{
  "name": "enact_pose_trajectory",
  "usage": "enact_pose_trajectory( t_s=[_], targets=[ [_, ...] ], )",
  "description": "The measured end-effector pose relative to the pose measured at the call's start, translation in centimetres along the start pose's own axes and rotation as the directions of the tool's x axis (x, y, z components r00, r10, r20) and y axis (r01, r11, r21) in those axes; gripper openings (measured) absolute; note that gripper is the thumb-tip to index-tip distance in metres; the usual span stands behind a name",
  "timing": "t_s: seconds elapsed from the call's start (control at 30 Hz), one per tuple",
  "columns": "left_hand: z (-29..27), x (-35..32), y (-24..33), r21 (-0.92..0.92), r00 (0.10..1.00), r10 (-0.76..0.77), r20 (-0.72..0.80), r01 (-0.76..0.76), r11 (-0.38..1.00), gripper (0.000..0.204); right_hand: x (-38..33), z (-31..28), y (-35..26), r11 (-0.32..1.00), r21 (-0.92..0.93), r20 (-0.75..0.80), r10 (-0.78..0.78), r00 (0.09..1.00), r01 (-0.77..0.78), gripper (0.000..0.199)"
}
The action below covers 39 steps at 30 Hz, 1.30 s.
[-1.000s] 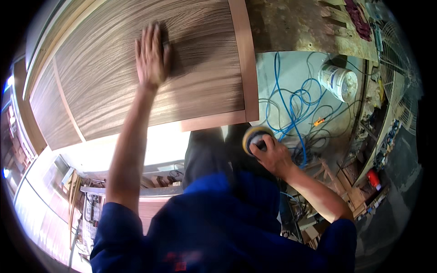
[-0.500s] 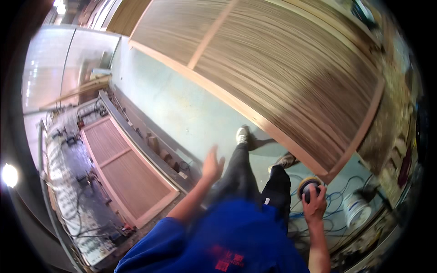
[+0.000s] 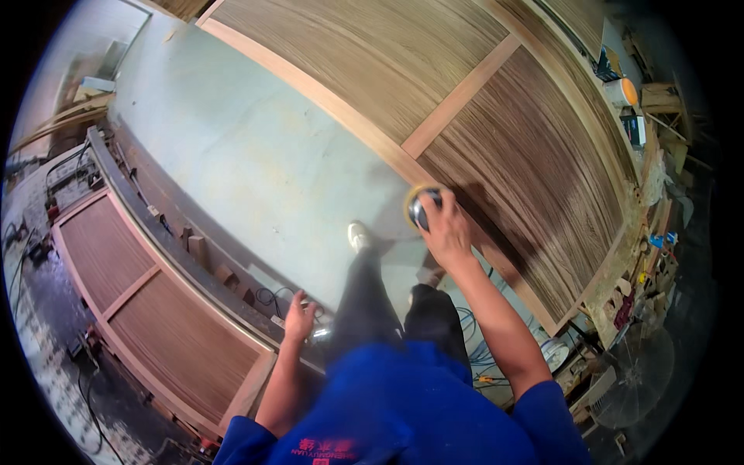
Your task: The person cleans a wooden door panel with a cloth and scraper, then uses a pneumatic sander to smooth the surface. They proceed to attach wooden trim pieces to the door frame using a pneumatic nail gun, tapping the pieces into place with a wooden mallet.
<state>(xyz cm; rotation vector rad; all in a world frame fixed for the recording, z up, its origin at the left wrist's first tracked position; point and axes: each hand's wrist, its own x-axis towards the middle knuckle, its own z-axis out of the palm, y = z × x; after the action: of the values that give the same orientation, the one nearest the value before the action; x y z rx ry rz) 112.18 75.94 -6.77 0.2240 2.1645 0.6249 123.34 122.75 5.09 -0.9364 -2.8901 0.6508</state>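
My right hand (image 3: 446, 232) grips a round sander (image 3: 421, 208) with a dark body and a yellowish pad. The sander is tilted at the near edge rail of a large framed wooden panel (image 3: 527, 155), by the joint with the cross rail (image 3: 463, 96); whether the pad touches the wood, I cannot tell. My left hand (image 3: 299, 316) hangs low at my left side, its fingers loosely bent and apart, holding nothing. Nearest to it is the corner of a smaller framed wooden door (image 3: 174, 318) lying on a bench at the left.
Blue hoses (image 3: 482, 341) lie on the floor beneath the large panel's near corner. A standing fan (image 3: 632, 380) is at the lower right. Small boxes and an orange-lidded container (image 3: 622, 92) line the far right edge. Wood blocks (image 3: 198, 252) sit along the bench's edge.
My right hand has raised the sander from beside the large panel's near corner to its near edge rail, further left. My left hand has dropped lower, and the view has shifted.
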Motion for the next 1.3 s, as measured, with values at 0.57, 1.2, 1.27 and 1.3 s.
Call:
enact_pose_trajectory(
  t_s=[0.57,1.2,1.27,1.3],
  targets=[
    [-33.4,29.1,14.3,0.172,1.000,-0.004,0.019,0.000,0.985,0.054,26.3,1.0,-17.4,0.966,0.232,-0.013,0.122,0.992,-0.116,0.065],
    [-67.3,68.1,34.6,-0.096,0.959,0.238,0.155,-0.225,0.970,0.041,64.6,1.7,-41.2,0.929,0.224,0.036,0.296,0.955,-0.296,0.061],
    [-69.4,72.6,38.6,-0.064,0.934,0.307,0.181,-0.300,0.952,0.041,66.5,0.2,-40.8,0.862,0.269,0.017,0.441,0.897,-0.429,0.063],
    [-70.1,74.3,40.3,-0.045,0.924,0.332,0.192,-0.329,0.943,0.041,67.7,-0.7,-40.3,0.856,0.255,-0.029,0.472,0.881,-0.450,0.063]
  ],
)
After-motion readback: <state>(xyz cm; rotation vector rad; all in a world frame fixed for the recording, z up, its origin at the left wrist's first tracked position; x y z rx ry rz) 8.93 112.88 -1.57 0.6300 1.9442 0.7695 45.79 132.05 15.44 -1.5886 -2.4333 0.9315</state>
